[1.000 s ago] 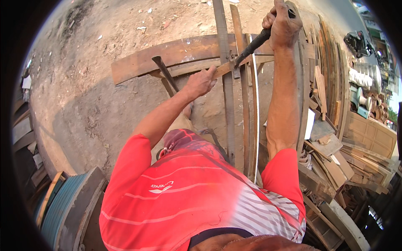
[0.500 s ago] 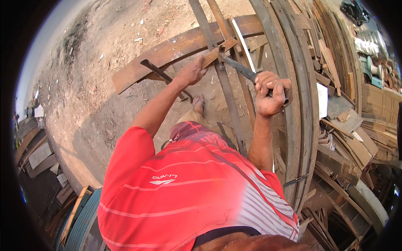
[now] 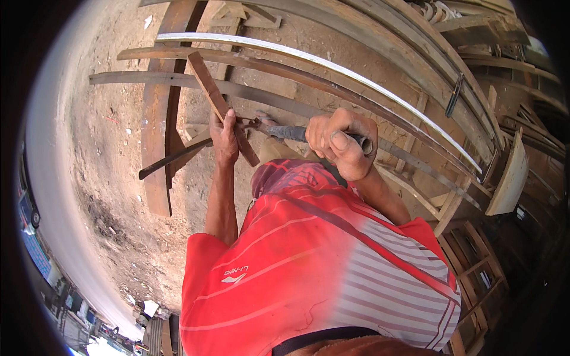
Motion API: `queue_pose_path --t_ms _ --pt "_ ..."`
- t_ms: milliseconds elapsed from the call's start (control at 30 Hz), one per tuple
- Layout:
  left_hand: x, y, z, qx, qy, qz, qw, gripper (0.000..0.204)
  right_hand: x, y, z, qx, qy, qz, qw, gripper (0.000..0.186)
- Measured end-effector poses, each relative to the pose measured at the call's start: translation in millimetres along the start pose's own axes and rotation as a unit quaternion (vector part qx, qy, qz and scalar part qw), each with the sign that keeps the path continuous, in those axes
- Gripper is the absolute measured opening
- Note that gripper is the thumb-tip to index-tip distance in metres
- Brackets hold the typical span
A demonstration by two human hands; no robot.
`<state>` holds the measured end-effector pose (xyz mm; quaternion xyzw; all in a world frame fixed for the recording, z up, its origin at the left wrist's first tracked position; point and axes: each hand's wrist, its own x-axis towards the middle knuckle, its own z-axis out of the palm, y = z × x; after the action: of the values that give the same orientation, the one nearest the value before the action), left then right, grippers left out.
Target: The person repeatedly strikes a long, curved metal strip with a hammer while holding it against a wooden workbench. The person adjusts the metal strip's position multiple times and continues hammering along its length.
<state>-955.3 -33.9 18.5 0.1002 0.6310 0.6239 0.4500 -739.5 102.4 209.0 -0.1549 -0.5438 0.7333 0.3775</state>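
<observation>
My left hand (image 3: pixel 225 141) grips a short brown wooden strip (image 3: pixel 208 83) near its lower middle, thumb on top. The strip slants from upper left to lower right. In my right hand (image 3: pixel 344 145) is a hammer, its dark wrapped handle (image 3: pixel 289 132) ending in a hollow tube past my fist. The hammer's head points left and lies close to the strip, beside my left hand; whether they touch I cannot tell. A dark bent metal bar (image 3: pixel 172 160) rests on the broad brown plank (image 3: pixel 155 130) left of my left hand.
Long wooden beams (image 3: pixel 356 29) curve across the far right side. A white-edged strip (image 3: pixel 332 64) and narrow boards (image 3: pixel 261 94) run beneath my hands. A wooden frame (image 3: pixel 475 273) stands at lower right. Dirt ground (image 3: pixel 113 172) with small debris lies left.
My view has turned to the right. Both hands have drawn nearer my body, the wooden strip and hammer with them. The strip now shows more of its length, apart from the boards below.
</observation>
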Motion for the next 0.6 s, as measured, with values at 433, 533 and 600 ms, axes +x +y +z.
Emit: queue_pose_path --t_ms 433,533,600 --pt "-136 -72 110 0.459 -0.263 0.255 0.809 0.056 -271 -47 -127 -0.345 0.234 0.094 0.904 0.027" --pt "-155 -103 143 0.524 -0.282 0.206 0.777 0.056 -343 -61 -148 -0.391 0.301 0.084 0.866 0.027" --pt "-160 -128 171 0.523 -0.295 0.237 0.764 0.049 -388 -69 -158 -0.423 0.339 0.105 0.834 0.025"
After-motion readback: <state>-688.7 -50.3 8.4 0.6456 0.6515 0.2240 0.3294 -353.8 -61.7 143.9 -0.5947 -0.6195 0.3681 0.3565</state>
